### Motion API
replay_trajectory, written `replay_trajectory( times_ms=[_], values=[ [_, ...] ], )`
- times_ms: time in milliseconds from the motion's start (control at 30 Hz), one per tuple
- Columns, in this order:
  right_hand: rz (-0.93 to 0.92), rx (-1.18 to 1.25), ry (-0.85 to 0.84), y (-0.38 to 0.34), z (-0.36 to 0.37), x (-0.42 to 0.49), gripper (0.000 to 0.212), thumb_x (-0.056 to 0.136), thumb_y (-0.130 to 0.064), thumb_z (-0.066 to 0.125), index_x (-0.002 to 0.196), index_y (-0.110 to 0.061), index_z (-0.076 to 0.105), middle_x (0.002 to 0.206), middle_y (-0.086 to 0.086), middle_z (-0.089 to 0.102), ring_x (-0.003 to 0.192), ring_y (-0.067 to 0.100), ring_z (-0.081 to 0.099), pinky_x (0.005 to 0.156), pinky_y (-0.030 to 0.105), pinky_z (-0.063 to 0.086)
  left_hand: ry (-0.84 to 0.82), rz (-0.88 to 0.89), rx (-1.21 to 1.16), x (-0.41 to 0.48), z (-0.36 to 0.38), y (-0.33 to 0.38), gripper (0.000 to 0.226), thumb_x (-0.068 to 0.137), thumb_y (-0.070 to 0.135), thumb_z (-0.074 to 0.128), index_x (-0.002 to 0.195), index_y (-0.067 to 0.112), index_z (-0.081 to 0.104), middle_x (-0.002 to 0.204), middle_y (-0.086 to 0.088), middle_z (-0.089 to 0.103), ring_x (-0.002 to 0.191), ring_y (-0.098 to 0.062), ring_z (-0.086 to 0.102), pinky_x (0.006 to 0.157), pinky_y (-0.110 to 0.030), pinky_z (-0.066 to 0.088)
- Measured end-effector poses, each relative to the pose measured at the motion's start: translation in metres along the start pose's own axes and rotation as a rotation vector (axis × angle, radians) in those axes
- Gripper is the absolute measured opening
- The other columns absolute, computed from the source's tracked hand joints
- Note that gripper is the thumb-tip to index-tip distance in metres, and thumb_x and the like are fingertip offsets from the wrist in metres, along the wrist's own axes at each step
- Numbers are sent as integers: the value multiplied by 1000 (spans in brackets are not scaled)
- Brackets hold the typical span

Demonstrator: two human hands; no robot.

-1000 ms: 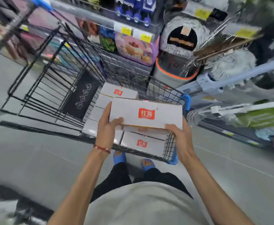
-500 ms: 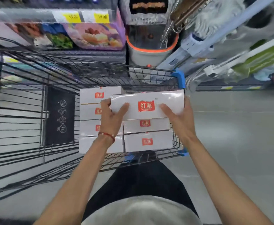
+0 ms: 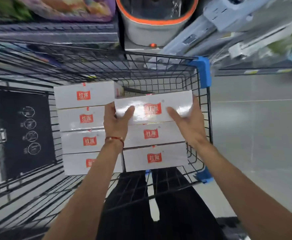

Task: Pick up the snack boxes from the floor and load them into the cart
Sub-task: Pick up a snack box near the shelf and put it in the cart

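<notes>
I have one white snack box (image 3: 152, 108) with a red label between my hands, down inside the cart (image 3: 159, 56) at the far right corner of its basket, close to the blue corner bumper (image 3: 202, 71). My left hand (image 3: 115, 122) grasps the box's left end, thumb lying across the top and fingers (image 3: 109, 108) curled round the edge. My right hand (image 3: 188, 123) grasps the right end the same way, so neither hand has let go. I cannot tell whether the box already rests on the cart's floor or hangs just above it. It sits a touch askew to the row below. Six loaded boxes (image 3: 151, 134) already lie flat in the cart in two columns, four on the left side and two on the right, edges touching. The one I hold fills the third place of the right column, leaving a gap at that column's far end. By my reckoning the loading is well along, and what remains here is to settle this box flush against its neighbours and release it. The bare store floor (image 3: 254, 135) to the right of the cart shows no further boxes, though any behind me would be out of sight. A black placard (image 3: 22, 132) hangs on the cart's left end.
</notes>
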State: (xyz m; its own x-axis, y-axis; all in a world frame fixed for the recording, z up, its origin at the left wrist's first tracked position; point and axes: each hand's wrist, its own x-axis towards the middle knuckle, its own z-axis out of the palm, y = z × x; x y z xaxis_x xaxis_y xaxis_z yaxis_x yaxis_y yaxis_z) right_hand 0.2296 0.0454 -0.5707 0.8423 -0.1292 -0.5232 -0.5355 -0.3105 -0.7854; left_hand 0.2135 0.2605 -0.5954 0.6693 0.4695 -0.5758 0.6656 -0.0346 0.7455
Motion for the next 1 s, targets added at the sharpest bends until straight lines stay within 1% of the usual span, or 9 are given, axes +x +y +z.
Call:
replay_trajectory(
  times_ms=[100, 200, 267, 367, 467, 600, 733, 867, 1000],
  values=[
    [34, -35, -1, 14, 7, 13, 73, 89, -34, 81, 149, -24, 41, 124, -14, 67, 109, -4, 65, 92, 17, 57, 67, -5, 116, 6, 6, -19, 37, 83, 36, 80, 105, 12, 63, 89, 3, 67, 74, -14, 55, 79, -40, 52],
    [77, -41, -13, 29, 16, 23, 74, 90, -36, 79, 151, -24, 39, 125, -11, 68, 111, 4, 67, 90, 18, 57, 89, -33, 332, 11, 9, -25, 57, 83, 56, 71, 114, 9, 65, 97, -8, 69, 97, -31, 63, 82, -40, 49],
    [99, -39, -7, 37, 20, 28, 72, 92, -37, 77, 150, -23, 39, 129, -7, 67, 115, 8, 66, 92, 20, 56, 92, 7, 446, 15, 12, -27, 66, 76, 69, 64, 109, 12, 66, 104, -9, 68, 99, -29, 62, 82, -38, 51],
    [134, -37, -36, 48, 23, 37, 71, 92, -41, 75, 150, -23, 38, 130, -9, 67, 116, 7, 65, 100, 30, 54, 143, 42, 522, 19, 16, -29, 57, 79, 55, 74, 120, 17, 66, 128, -8, 52, 93, -12, 50, 79, -26, 45],
    [153, -64, -32, 53, 27, 42, 69, 93, -41, 74, 149, -22, 39, 125, -12, 67, 107, -3, 63, 95, 20, 48, 152, 68, 541, 21, 15, -34, 50, 81, 47, 77, 123, 22, 66, 121, -7, 51, 89, -14, 54, 77, -25, 43],
    [178, -69, -33, 56, 26, 44, 72, 92, -41, 76, 150, -23, 38, 124, -14, 66, 106, -7, 62, 84, 8, 46, 191, 105, 548, 27, 16, -36, 48, 75, 49, 81, 114, 22, 70, 113, -6, 58, 102, -23, 61, 78, -30, 49],
    [191, -59, -43, 56, 25, 45, 78, 89, -38, 79, 153, -25, 37, 128, -12, 67, 114, 5, 66, 93, 21, 55, 307, 77, 503, 32, 18, -38, 69, 67, 46, 88, 122, 16, 57, 123, -5, 58, 117, -23, 51, 95, -39, 53],
    [172, -79, -65, 56, 28, 42, 75, 93, -41, 75, 155, -27, 35, 123, -16, 70, 115, 4, 67, 104, 34, 55, 252, 108, 485, 35, 15, -51, 97, 72, 45, 85, 147, 13, 33, 151, -7, 38, 141, -28, 36, 116, -55, 33],
    [173, -92, -77, 54, 28, 40, 70, 96, -39, 71, 155, -26, 36, 118, -24, 67, 105, -11, 64, 103, 26, 52, 127, 119, 582, 35, 12, -63, 104, 85, 52, 70, 160, 11, 11, 168, -6, 1, 155, -27, 6, 122, -56, 5]
  ],
)
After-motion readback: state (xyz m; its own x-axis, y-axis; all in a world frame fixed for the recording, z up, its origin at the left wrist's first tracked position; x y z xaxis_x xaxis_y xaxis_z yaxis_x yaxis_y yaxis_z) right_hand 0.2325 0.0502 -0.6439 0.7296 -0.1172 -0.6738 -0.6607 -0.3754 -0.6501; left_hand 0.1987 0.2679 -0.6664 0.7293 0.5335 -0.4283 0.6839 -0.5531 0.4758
